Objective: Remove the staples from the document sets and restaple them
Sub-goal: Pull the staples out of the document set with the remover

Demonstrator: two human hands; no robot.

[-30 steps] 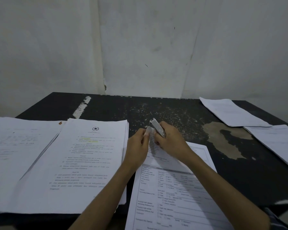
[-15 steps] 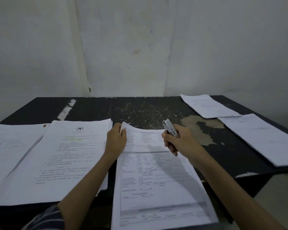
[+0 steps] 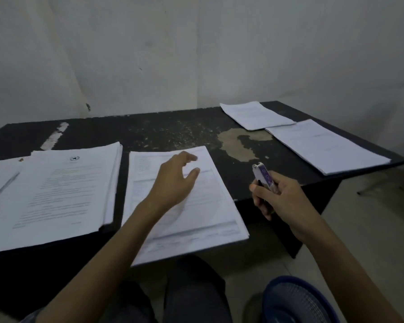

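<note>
Lying at left of frame on the black table [image 3: 149, 134]: thick document stack [image 3: 56, 194], top page bearing a round star emblem [image 3: 74, 158]. Hovering over the form set [image 3: 208, 217] at centre: left hand [image 3: 173, 183], fingers loosely spread, gripping nothing. Clasping a small stapler [image 3: 264, 176] at centre right, clear of the paper: right hand [image 3: 282, 201], fingers curled round its body. Resting at upper right: far document set [image 3: 254, 115] and, just beside it, nearer document set [image 3: 324, 145]. Judging progress: no staple visible anywhere, so done count unknowable; left stack probably awaiting treatment. Printed text blurring out; no brand legible.
</note>
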